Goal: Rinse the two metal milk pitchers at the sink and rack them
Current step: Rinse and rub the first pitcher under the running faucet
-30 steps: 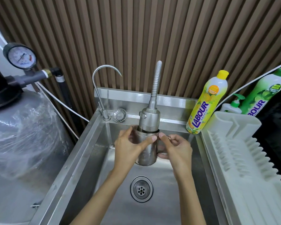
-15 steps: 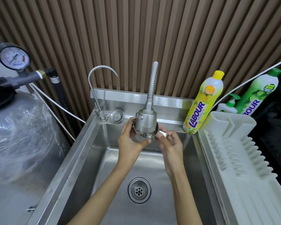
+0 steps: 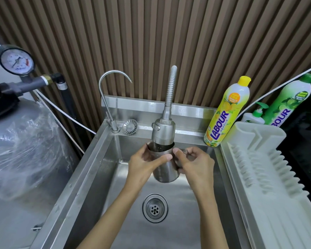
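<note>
Steel pitcher [image 3: 164, 169] held upright over sink [image 3: 90, 169] w/ spray head [image 3: 163, 132] dipping into it; left hand [image 3: 144, 166] fingers wrap body, right hand [image 3: 196, 164] fingers pinch handle.

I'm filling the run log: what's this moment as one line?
step: rinsing | pitcher under spray head | left hand on body | right hand at handle | rack bare

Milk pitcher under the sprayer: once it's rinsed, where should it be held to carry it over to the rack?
Probably by the handle, from the right. The milk pitcher sits upright under the spray head, handle toward the dish rack, and the right hand is already on it. The left hand wraps the smooth, likely wet wall, a less secure hold.
</note>
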Action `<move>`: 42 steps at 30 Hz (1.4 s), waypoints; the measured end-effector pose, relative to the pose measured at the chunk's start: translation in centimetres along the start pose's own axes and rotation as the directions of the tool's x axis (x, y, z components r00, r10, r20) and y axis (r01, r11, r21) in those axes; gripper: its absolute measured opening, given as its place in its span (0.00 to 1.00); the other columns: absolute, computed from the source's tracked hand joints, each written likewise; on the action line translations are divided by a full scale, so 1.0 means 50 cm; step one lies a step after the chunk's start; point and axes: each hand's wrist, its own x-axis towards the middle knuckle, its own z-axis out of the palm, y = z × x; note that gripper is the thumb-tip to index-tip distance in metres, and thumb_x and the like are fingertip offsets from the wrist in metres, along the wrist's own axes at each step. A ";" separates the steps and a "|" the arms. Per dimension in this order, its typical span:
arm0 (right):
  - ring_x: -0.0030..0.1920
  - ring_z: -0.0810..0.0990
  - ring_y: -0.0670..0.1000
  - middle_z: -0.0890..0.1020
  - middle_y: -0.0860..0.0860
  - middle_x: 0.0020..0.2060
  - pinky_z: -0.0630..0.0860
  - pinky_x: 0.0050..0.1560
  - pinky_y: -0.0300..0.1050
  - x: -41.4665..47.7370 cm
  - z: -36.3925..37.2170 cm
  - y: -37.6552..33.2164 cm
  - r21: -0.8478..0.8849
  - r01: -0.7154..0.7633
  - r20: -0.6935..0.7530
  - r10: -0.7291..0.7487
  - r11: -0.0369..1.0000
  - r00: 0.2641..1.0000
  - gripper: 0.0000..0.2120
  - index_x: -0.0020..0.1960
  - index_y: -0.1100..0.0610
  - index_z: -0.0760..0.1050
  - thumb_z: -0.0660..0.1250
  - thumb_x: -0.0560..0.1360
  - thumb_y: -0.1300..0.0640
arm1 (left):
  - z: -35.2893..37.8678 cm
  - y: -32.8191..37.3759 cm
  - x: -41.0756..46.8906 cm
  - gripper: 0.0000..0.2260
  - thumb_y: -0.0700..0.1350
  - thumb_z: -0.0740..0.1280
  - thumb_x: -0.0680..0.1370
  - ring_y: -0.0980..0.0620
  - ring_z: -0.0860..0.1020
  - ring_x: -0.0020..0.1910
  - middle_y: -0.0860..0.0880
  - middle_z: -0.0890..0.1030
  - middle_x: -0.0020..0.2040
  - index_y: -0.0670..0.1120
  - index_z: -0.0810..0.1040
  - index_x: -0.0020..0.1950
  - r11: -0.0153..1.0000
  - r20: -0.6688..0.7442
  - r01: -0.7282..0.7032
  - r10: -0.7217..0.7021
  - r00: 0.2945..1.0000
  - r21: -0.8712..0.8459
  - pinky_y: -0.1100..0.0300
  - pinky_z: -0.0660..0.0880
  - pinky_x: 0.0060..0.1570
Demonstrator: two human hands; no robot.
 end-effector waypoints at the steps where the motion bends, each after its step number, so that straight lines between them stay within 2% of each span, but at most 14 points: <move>1: 0.36 0.80 0.55 0.81 0.51 0.30 0.78 0.43 0.50 0.000 -0.003 -0.005 -0.071 0.047 -0.023 -0.049 0.996 0.999 0.15 0.29 0.53 0.70 0.73 0.69 0.52 | 0.005 -0.002 0.001 0.19 0.38 0.77 0.65 0.55 0.81 0.49 0.50 0.85 0.49 0.43 0.79 0.54 0.998 0.042 0.023 -0.021 0.999 -0.051 0.69 0.74 0.47; 7: 0.47 0.82 0.38 0.83 0.43 0.49 0.73 0.48 0.28 0.006 0.006 0.009 0.308 0.109 0.016 -0.119 0.945 0.993 0.11 0.35 0.56 0.71 0.69 0.73 0.64 | 0.028 -0.007 0.028 0.33 0.33 0.78 0.60 0.50 0.79 0.57 0.46 0.82 0.57 0.44 0.72 0.63 0.981 0.025 -0.097 0.103 0.994 -0.169 0.60 0.75 0.58; 9: 0.54 0.81 0.42 0.83 0.44 0.53 0.74 0.55 0.34 0.014 0.022 0.024 0.483 0.028 0.096 -0.085 0.875 0.992 0.10 0.36 0.56 0.70 0.67 0.74 0.64 | 0.026 0.001 0.034 0.35 0.39 0.79 0.57 0.55 0.77 0.60 0.52 0.81 0.58 0.55 0.73 0.60 0.979 -0.019 -0.176 0.175 0.984 -0.103 0.63 0.72 0.60; 11: 0.59 0.79 0.49 0.82 0.50 0.57 0.75 0.60 0.44 0.021 0.042 0.038 0.648 -0.109 0.207 -0.036 0.754 0.978 0.10 0.37 0.58 0.69 0.65 0.75 0.65 | 0.017 0.014 0.034 0.35 0.40 0.79 0.57 0.72 0.73 0.55 0.67 0.78 0.54 0.65 0.70 0.55 0.965 -0.066 -0.250 0.255 0.965 0.073 0.76 0.66 0.55; 14: 0.57 0.80 0.57 0.81 0.60 0.54 0.76 0.61 0.54 0.021 0.067 0.055 0.746 -0.272 0.332 0.015 0.608 0.943 0.09 0.37 0.61 0.68 0.63 0.76 0.66 | 0.004 0.032 0.025 0.39 0.35 0.79 0.59 0.76 0.68 0.54 0.69 0.70 0.52 0.64 0.65 0.56 0.898 -0.106 -0.319 0.364 0.925 0.301 0.84 0.59 0.50; 18: 0.41 0.81 0.56 0.81 0.56 0.34 0.82 0.47 0.52 0.010 0.061 0.053 0.658 -0.317 0.356 0.088 0.683 0.930 0.07 0.40 0.63 0.71 0.65 0.75 0.61 | -0.007 0.029 0.017 0.38 0.50 0.81 0.57 0.54 0.69 0.57 0.55 0.72 0.53 0.51 0.73 0.65 0.819 -0.172 -0.238 0.375 0.911 0.522 0.73 0.62 0.53; 20: 0.39 0.81 0.56 0.82 0.55 0.33 0.82 0.38 0.48 0.006 0.044 0.043 0.593 -0.307 0.334 0.120 0.745 0.935 0.07 0.41 0.63 0.73 0.67 0.74 0.60 | -0.006 0.026 0.011 0.42 0.63 0.77 0.53 0.51 0.71 0.54 0.51 0.74 0.52 0.49 0.75 0.64 0.823 -0.201 -0.173 0.327 0.923 0.542 0.64 0.67 0.53; 23: 0.36 0.84 0.53 0.82 0.54 0.32 0.82 0.33 0.47 0.006 0.013 0.020 0.454 -0.245 0.239 0.148 0.857 0.960 0.10 0.36 0.61 0.73 0.70 0.72 0.58 | -0.002 0.024 -0.001 0.35 0.69 0.70 0.50 0.56 0.77 0.46 0.52 0.77 0.46 0.53 0.79 0.53 0.891 -0.202 -0.114 0.221 0.954 0.439 0.68 0.70 0.45; 26: 0.35 0.84 0.54 0.82 0.53 0.30 0.82 0.35 0.54 0.013 -0.009 0.010 0.119 -0.083 0.061 0.076 0.989 0.995 0.13 0.32 0.57 0.74 0.73 0.70 0.52 | 0.002 0.010 0.002 0.19 0.57 0.79 0.57 0.63 0.81 0.41 0.54 0.83 0.44 0.56 0.81 0.45 0.970 -0.088 -0.023 0.046 0.995 0.243 0.74 0.73 0.41; 29: 0.37 0.81 0.57 0.81 0.51 0.29 0.79 0.43 0.53 0.016 -0.020 0.004 -0.092 0.045 -0.031 -0.048 0.995 0.998 0.14 0.30 0.53 0.71 0.72 0.68 0.49 | 0.009 -0.004 0.012 0.20 0.49 0.81 0.57 0.61 0.82 0.44 0.55 0.85 0.43 0.53 0.82 0.47 0.995 0.043 0.017 -0.022 0.999 0.095 0.72 0.73 0.43; 33: 0.44 0.82 0.44 0.84 0.46 0.43 0.76 0.46 0.34 0.016 -0.015 0.009 0.119 0.090 -0.017 -0.089 0.989 0.996 0.13 0.33 0.55 0.68 0.70 0.71 0.61 | 0.029 -0.017 0.028 0.25 0.35 0.79 0.61 0.56 0.82 0.48 0.52 0.84 0.47 0.43 0.78 0.56 0.999 0.011 -0.037 0.037 0.999 -0.025 0.71 0.74 0.44; 37: 0.56 0.80 0.44 0.83 0.43 0.52 0.73 0.57 0.37 0.027 0.021 0.040 0.487 -0.020 0.124 -0.047 0.873 0.991 0.11 0.37 0.57 0.68 0.66 0.74 0.66 | 0.027 -0.018 0.048 0.35 0.29 0.78 0.59 0.56 0.78 0.58 0.50 0.79 0.59 0.44 0.74 0.63 0.988 -0.060 -0.141 0.137 0.989 -0.070 0.68 0.73 0.57; 40: 0.57 0.80 0.53 0.81 0.54 0.56 0.75 0.61 0.49 0.033 0.051 0.064 0.761 -0.230 0.294 -0.006 0.607 0.956 0.09 0.37 0.59 0.68 0.64 0.74 0.68 | 0.004 -0.003 0.048 0.38 0.37 0.79 0.56 0.70 0.73 0.57 0.61 0.74 0.59 0.61 0.70 0.59 0.954 -0.068 -0.273 0.283 0.957 0.123 0.75 0.67 0.57; 42: 0.52 0.81 0.55 0.81 0.57 0.51 0.79 0.56 0.48 0.029 0.064 0.075 0.809 -0.353 0.399 0.003 0.470 0.917 0.09 0.36 0.60 0.68 0.64 0.72 0.66 | -0.004 0.012 0.037 0.39 0.38 0.80 0.55 0.76 0.70 0.54 0.65 0.70 0.55 0.60 0.68 0.59 0.909 -0.050 -0.319 0.344 0.938 0.268 0.82 0.63 0.52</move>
